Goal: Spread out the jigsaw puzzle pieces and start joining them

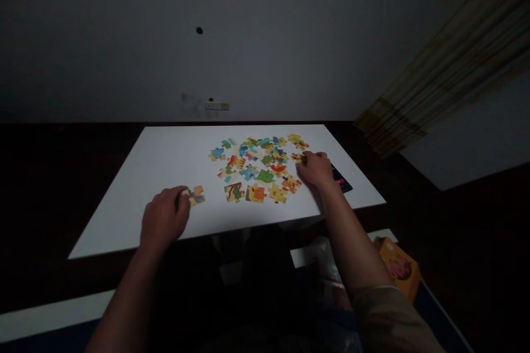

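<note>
As I look down through the head camera from my remote station, a grey wall [103, 49] and a slanting striped curtain [447, 60] stand beyond a white board [165, 160] resting on a dark surface. Low on the right, an orange box [399, 267] sits beyond the board's near edge. On the board, a loose cluster of colourful jigsaw pieces [256, 168] lies near the middle, most of them apart or just touching. A dark card [342, 179] lies just past the right hand [315, 170], near the board's right edge.

That right hand is curled, its fingertips [304, 159] pinching a small yellow piece [297, 158] at the cluster's right side. The left hand [164, 218] is also curled, its fingertips [182, 193] touching an orange-and-blue piece [196, 196] left of the cluster. From this angle, I cannot tell whether they grip it.

A light pinch at a piece's edge seems best here, keeping the fingers clear of neighbouring pieces and the picture side in view.
</note>
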`<state>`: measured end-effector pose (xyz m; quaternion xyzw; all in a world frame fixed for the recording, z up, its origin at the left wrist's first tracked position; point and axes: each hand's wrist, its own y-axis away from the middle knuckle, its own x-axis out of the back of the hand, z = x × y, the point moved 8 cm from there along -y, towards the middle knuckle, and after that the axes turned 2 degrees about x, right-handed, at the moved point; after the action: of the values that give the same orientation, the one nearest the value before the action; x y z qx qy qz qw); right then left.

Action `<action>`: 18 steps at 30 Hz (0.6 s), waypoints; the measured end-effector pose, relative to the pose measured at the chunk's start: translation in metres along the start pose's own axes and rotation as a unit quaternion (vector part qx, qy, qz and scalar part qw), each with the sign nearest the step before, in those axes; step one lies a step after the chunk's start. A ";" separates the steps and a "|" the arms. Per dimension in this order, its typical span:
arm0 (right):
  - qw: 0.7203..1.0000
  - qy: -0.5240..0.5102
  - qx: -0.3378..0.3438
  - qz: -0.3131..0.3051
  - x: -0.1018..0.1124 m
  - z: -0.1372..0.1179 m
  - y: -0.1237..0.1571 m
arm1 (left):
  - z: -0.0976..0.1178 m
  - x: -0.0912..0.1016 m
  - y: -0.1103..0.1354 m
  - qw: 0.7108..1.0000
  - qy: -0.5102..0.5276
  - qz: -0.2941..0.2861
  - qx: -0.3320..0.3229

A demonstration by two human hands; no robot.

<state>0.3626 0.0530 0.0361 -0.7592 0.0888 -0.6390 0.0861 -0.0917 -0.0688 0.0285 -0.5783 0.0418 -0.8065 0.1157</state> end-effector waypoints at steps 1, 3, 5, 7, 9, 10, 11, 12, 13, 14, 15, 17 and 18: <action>1.000 -0.003 -0.004 0.001 -0.001 0.002 -0.001 | 0.000 0.000 -0.001 1.000 -0.004 -0.002 0.000; 1.000 -0.013 -0.006 0.004 -0.003 0.005 -0.004 | 0.002 -0.001 -0.002 1.000 -0.013 -0.006 0.000; 1.000 -0.027 -0.005 0.004 -0.006 0.008 -0.006 | 0.004 -0.002 -0.002 1.000 -0.024 -0.005 -0.005; 0.999 -0.039 -0.003 -0.002 -0.009 0.009 -0.007 | 0.005 -0.002 -0.002 0.999 -0.036 -0.001 -0.011; 0.999 -0.048 -0.003 -0.010 -0.012 0.010 -0.008 | 0.007 -0.001 -0.002 0.999 -0.046 0.001 -0.013; 0.999 -0.053 -0.003 -0.011 -0.012 0.010 -0.008 | 0.008 -0.001 -0.002 0.999 -0.048 0.002 -0.013; 0.998 -0.062 -0.002 -0.009 -0.012 0.010 -0.007 | 0.009 -0.001 -0.002 0.999 -0.049 0.001 -0.013; 0.997 -0.077 -0.001 -0.002 -0.010 0.009 -0.007 | 0.009 -0.001 -0.002 0.999 -0.050 0.000 -0.013; 0.995 -0.100 0.001 0.010 -0.008 0.008 -0.006 | 0.010 -0.001 -0.002 0.999 -0.051 -0.001 -0.014; 0.991 -0.133 0.002 0.024 -0.006 0.008 -0.005 | 0.011 -0.001 -0.002 0.999 -0.051 -0.002 -0.014; 0.984 -0.173 0.005 0.039 -0.003 0.006 -0.004 | 0.011 -0.001 -0.002 0.999 -0.052 -0.002 -0.013; 0.963 -0.263 0.012 0.060 0.000 0.004 -0.003 | 0.011 -0.001 -0.003 0.998 -0.055 -0.004 -0.012; 0.952 -0.300 0.014 0.065 0.001 0.003 -0.002 | 0.011 -0.001 -0.002 0.998 -0.055 -0.005 -0.012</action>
<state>0.3660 0.0552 0.0368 -0.9071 0.0990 -0.3761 0.1611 -0.0811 -0.0654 0.0315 -0.6231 0.0421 -0.7736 0.1069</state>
